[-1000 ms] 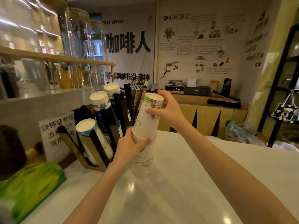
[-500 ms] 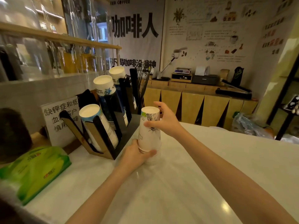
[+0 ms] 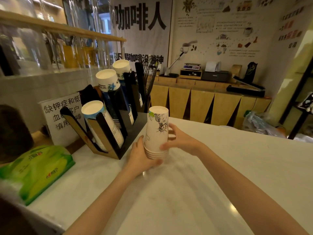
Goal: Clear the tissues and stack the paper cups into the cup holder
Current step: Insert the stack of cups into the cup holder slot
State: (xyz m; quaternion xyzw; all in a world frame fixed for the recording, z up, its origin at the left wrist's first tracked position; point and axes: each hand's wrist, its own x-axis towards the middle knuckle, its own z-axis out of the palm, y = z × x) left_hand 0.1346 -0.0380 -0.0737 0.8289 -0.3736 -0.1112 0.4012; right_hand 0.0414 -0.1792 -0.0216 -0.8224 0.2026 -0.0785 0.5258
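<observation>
A stack of white paper cups (image 3: 156,129) with black drawings stands upside down on the white counter (image 3: 220,167). My left hand (image 3: 141,156) wraps around the rims at the bottom of the stack. My right hand (image 3: 179,139) holds its right side at mid height. Just left of the stack is the black slanted cup holder (image 3: 125,133); three of its slots hold tilted stacks of blue and white cups (image 3: 108,82). A green pack of tissues (image 3: 35,168) lies at the counter's left edge.
A white sign with printed characters (image 3: 62,116) leans behind the holder. A glass screen with a wooden rail (image 3: 67,29) runs along the left. A wooden sideboard (image 3: 208,104) with a printer stands behind the counter.
The raised top cup has been pushed down onto the stack. My right hand slid from the cup's top to the stack's side, and the camera moved closer.
</observation>
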